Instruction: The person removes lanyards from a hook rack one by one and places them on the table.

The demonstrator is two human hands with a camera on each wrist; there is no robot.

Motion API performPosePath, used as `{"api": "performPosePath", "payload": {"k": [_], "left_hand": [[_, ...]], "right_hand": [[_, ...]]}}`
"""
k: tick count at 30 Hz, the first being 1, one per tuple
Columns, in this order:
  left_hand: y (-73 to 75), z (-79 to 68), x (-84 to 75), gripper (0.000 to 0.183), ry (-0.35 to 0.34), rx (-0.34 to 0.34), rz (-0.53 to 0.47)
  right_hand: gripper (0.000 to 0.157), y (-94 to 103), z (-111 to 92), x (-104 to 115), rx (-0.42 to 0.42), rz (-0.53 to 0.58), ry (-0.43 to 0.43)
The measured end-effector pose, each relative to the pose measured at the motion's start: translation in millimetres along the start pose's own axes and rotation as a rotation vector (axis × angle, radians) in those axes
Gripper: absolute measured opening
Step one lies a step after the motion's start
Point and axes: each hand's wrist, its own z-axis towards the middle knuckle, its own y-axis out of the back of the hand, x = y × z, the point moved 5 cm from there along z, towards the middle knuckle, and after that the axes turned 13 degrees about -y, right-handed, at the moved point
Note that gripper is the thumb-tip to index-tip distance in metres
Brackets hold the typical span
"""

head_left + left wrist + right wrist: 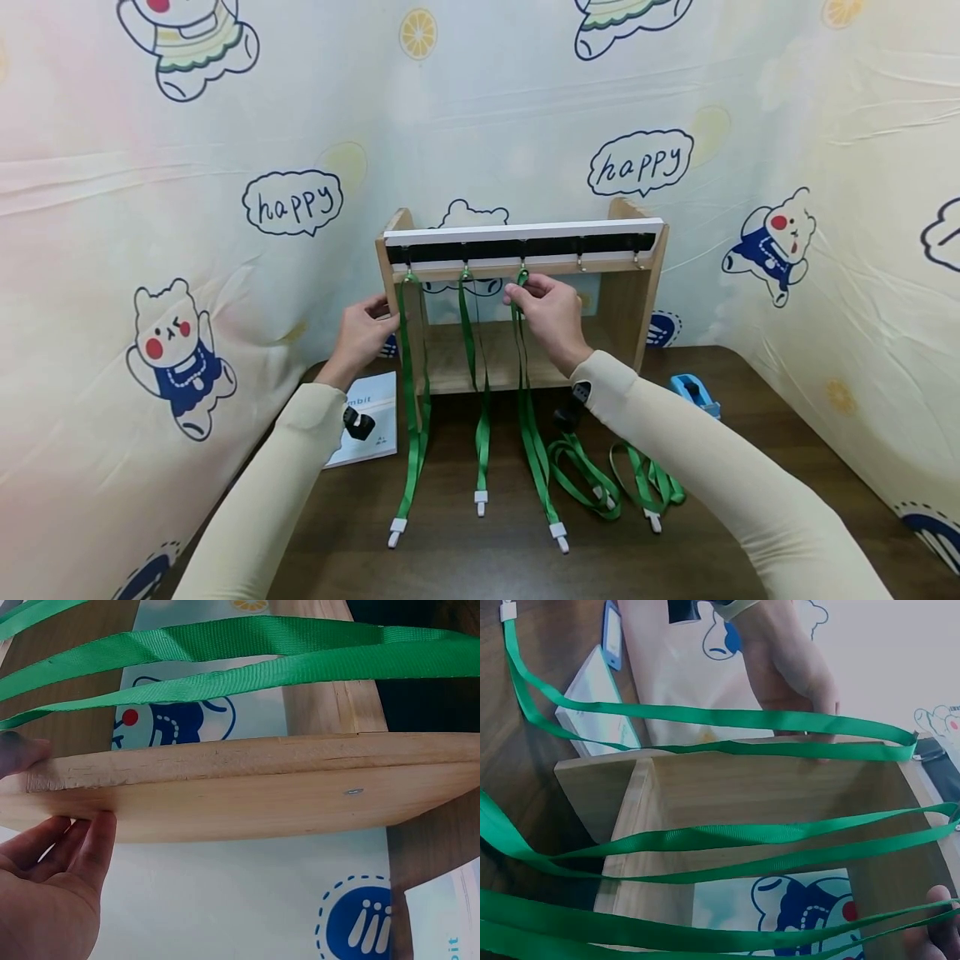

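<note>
A small wooden rack (517,382) stands on the table, a row of hooks along its top bar. My left hand (363,335) grips its left side panel (225,802), thumb on one face and fingers against the outer face. Three green lanyards hang from the hooks: the left lanyard (406,358), the middle lanyard (482,417) and the third lanyard (531,425). Close under the third hook, my right hand (553,319) pinches the top of the third lanyard. White clips are at the lanyards' lower ends.
Two more green lanyards, one looped (577,475) and one bunched (652,483), lie on the table (480,575) below my right forearm. A blue tape dispenser (695,393) sits at the right. Left of the rack lies a white and pale-blue booklet (372,417). Two hooks at the right carry nothing.
</note>
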Motion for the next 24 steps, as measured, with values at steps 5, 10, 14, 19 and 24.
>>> {"api": "performPosePath", "payload": {"k": [5, 10, 14, 19, 24], "left_hand": [[-0.5, 0.1, -0.7, 0.064, -0.002, -0.004, -0.004], [-0.7, 0.1, 0.0, 0.065, -0.010, 0.010, -0.006], [-0.2, 0.1, -0.3, 0.066, -0.017, 0.017, -0.004], [0.5, -0.4, -1.8, 0.065, -0.020, 0.018, -0.005], [0.8, -0.7, -1.2, 0.064, -0.010, 0.011, -0.009]], "right_hand": [[0.031, -2.9, 0.7, 0.2, 0.002, -0.001, 0.012], [0.032, -2.8, 3.8, -1.4, 0.006, 0.017, -0.020], [0.032, -2.9, 5.4, 0.0, 0.007, 0.037, -0.050], [0.030, -3.4, 6.6, 0.9, 0.013, 0.073, -0.076], [0.029, -4.7, 7.6, 0.0, 0.020, 0.092, -0.079]]}}
